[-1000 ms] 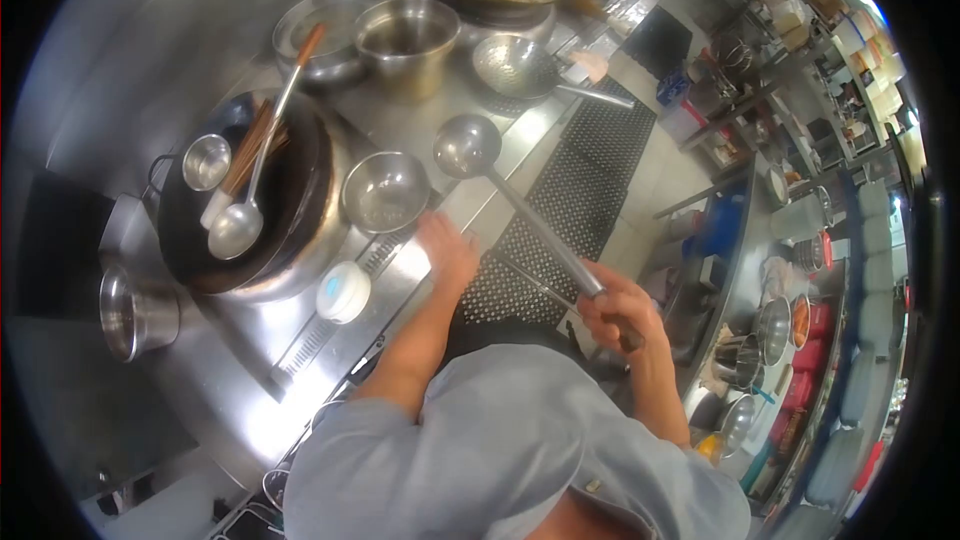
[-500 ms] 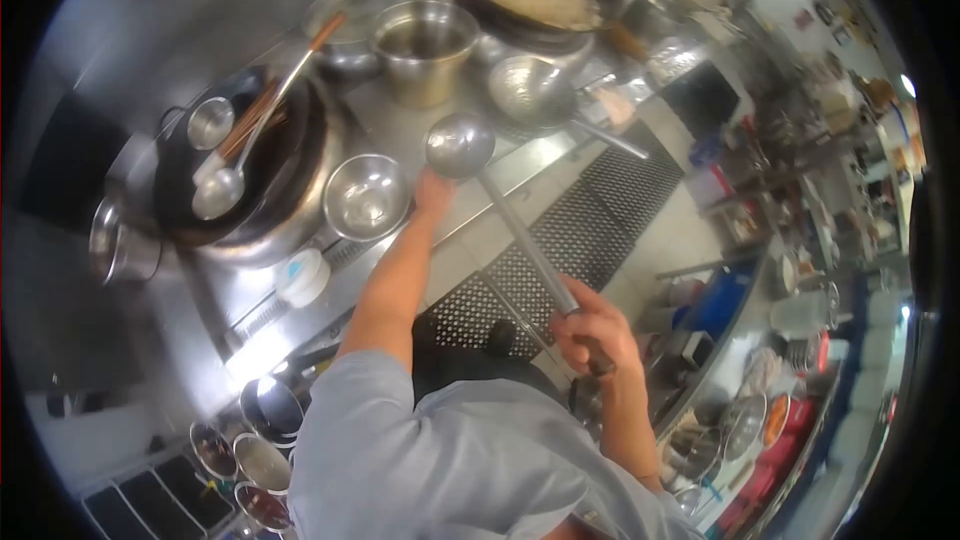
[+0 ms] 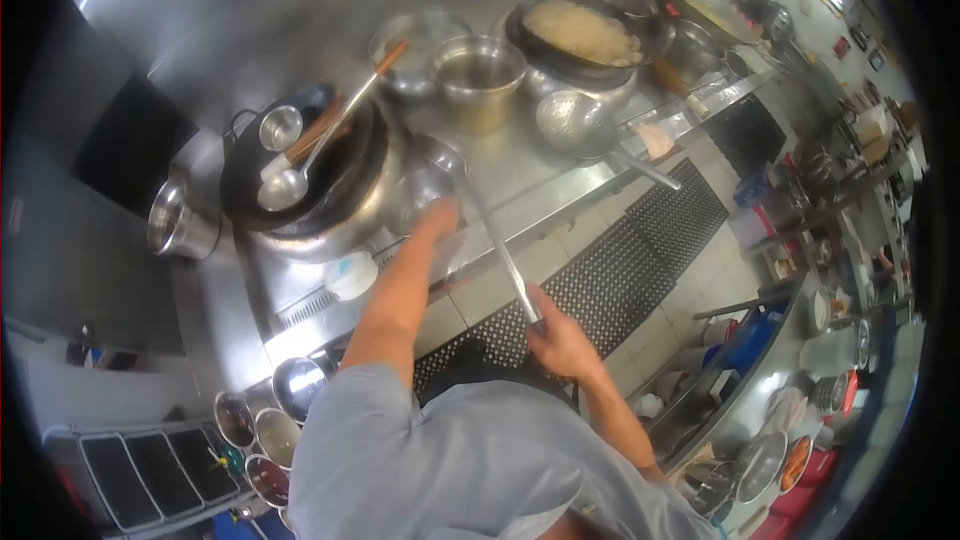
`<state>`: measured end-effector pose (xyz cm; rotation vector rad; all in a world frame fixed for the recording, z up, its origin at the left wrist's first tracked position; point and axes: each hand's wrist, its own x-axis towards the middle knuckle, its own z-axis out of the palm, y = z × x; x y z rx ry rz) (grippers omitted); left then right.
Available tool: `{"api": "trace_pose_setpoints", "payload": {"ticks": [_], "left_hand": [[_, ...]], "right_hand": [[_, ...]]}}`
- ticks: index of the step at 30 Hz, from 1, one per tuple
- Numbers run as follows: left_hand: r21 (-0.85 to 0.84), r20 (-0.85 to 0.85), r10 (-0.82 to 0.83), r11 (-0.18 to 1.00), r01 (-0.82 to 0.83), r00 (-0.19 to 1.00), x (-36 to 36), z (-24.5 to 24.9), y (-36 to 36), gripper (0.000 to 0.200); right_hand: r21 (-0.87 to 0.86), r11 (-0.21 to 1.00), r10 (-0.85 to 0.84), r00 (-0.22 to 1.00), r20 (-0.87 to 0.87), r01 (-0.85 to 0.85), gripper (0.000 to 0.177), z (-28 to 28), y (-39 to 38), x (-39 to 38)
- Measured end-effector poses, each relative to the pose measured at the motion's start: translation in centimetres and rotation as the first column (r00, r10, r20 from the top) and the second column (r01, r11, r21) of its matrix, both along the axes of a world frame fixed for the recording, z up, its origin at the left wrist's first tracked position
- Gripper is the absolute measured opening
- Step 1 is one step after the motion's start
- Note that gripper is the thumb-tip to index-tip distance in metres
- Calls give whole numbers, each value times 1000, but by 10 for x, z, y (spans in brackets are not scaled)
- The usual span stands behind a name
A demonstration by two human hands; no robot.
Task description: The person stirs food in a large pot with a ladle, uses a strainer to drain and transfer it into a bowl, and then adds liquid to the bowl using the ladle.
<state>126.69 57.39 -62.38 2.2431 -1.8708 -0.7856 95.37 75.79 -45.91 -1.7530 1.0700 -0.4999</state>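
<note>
My right hand (image 3: 563,345) is closed around the dark end of a long-handled metal ladle (image 3: 500,245). The ladle's head tilts over a steel bowl (image 3: 415,190) on the counter beside the wok. At that bowl's near right rim, my left hand (image 3: 437,218) is closed, its fingers bunched and partly hidden; bowl and hand look blurred. A white lidded tub (image 3: 351,276) stands in front of the bowl. To the left, a dark wok (image 3: 245,180) holds another ladle (image 3: 285,189) with a wooden handle tip and a small steel cup (image 3: 281,127).
Behind stand a tall steel pot (image 3: 478,90) and a wider pan (image 3: 395,50). A perforated strainer (image 3: 577,124) overhangs the counter edge, near a wok of pale food (image 3: 583,32). Another steel pot (image 3: 185,225) is at left. A rubber mat (image 3: 590,290) covers the floor.
The view has shifted, so the counter sits further right. The ladle's head has swung left and down over the bowl. My left hand has moved left onto the bowl's rim.
</note>
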Motion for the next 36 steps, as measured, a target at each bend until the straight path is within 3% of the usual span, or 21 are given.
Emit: {"api": "trace_pose_setpoints", "payload": {"ticks": [1, 3, 4, 5, 6, 8, 10, 11, 13, 16, 18, 25, 29, 33, 35, 36], "left_hand": [[-41, 42, -90, 995, 92, 995, 17, 14, -5, 38], [-78, -304, 74, 992, -102, 950, 60, 22, -14, 40], [41, -638, 297, 934, -354, 710, 84, 19, -16, 42], [223, -833, 365, 909, -351, 415, 93, 46, -2, 46], [382, -787, 506, 849, -366, 353, 77, 124, 29, 52], [375, -896, 443, 796, -476, 34, 82, 122, 40, 56], [440, -878, 313, 824, -357, -361, 100, 83, 38, 67], [486, -859, 312, 745, -457, -406, 88, 89, 42, 63], [480, -772, 251, 832, -277, -584, 82, 95, 54, 61], [376, -818, 174, 884, -279, -549, 69, 115, 72, 61], [358, -802, 146, 894, -269, -580, 69, 120, 81, 61], [314, -768, 73, 908, -275, -637, 68, 125, 94, 59], [301, -796, 25, 883, -360, -605, 56, 139, 103, 59], [340, -805, 41, 849, -404, -592, 49, 121, 103, 61], [310, -812, -10, 840, -445, -584, 50, 97, 98, 69], [336, -860, 5, 757, -560, -509, 41, 101, 104, 69]], "right_hand": [[-95, 995, -36, 999, 25, 38, 67, -10, 9, 3], [1, 985, -170, 985, 5, 170, 65, -22, 26, 5], [14, 976, -217, 976, -20, 217, 64, -30, 33, 6], [23, 964, -262, 964, -44, 264, 64, -41, 37, 7], [-13, 949, -315, 946, -72, 315, 62, -66, 40, 9], [5, 935, -345, 913, -219, 355, 59, -73, 41, 16], [23, 922, -365, 889, -276, 386, 58, -82, 41, 23], [44, 922, -361, 893, -268, 386, 58, -89, 44, 27], [76, 915, -366, 896, -254, 395, 59, -104, 43, 32], [112, 906, -361, 884, -297, 408, 53, -133, 51, 44], [107, 918, -314, 864, -394, 383, 48, -149, 57, 49], [47, 916, -330, 816, -475, 398, 41, -191, 81, 41], [85, 890, -358, 803, -476, 448, 38, -192, 91, 29], [40, 878, -408, 789, -460, 477, 31, -146, 96, 9], [74, 865, -440, 821, -364, 497, 32, -144, 98, -11], [103, 856, -453, 831, -324, 507, 33, -147, 103, -22]]}}
